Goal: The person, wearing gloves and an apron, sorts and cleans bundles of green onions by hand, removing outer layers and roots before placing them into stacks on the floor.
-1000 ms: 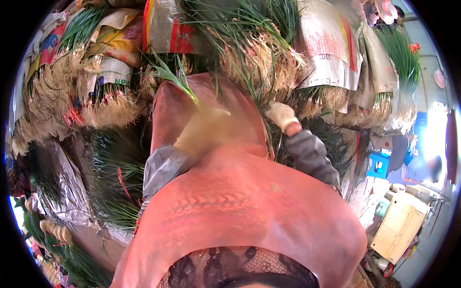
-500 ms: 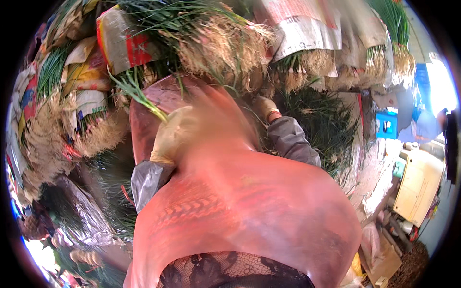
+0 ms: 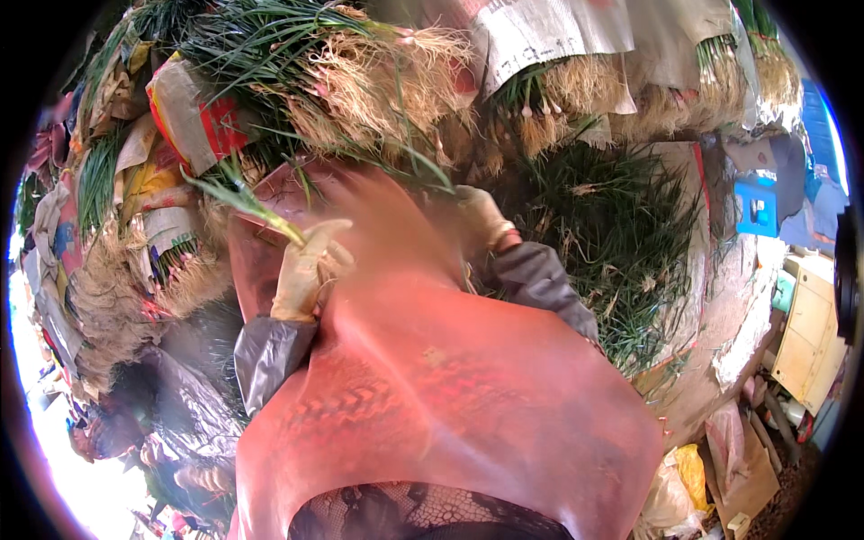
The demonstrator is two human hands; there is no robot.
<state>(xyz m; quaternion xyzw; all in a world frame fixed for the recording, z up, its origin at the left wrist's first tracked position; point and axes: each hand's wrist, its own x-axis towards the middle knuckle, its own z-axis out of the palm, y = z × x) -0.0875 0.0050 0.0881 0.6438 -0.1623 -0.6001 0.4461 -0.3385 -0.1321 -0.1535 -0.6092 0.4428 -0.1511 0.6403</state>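
Note:
A small bunch of green onions (image 3: 261, 209) sticks out up and left from my left hand (image 3: 310, 268), which wears a cream glove and is closed around the lower stalks. That hand is just above a reddish-pink plastic apron (image 3: 450, 369) spread over my lap. To the right, my right hand (image 3: 481, 216), also gloved, reaches to the far edge of the apron, beside loose green onions. Its fingertips are hidden and hazy, so its grip does not show. Ahead of both hands lies a big pile of green onions (image 3: 369, 90) with long pale roots toward me.
Sack-wrapped green onion bundles (image 3: 576, 81) line the far side, with more sack-wrapped bundles (image 3: 171, 220) at left. Loose green onions (image 3: 621, 243) lie on sheeting at right. Beyond stand a blue plastic stool (image 3: 756, 207) and a cream cabinet (image 3: 807, 333).
My left hand has shifted slightly left and turned, still holding the green onions, with its fingers now clearer. My right hand has moved a little left and down. The whole view has tilted.

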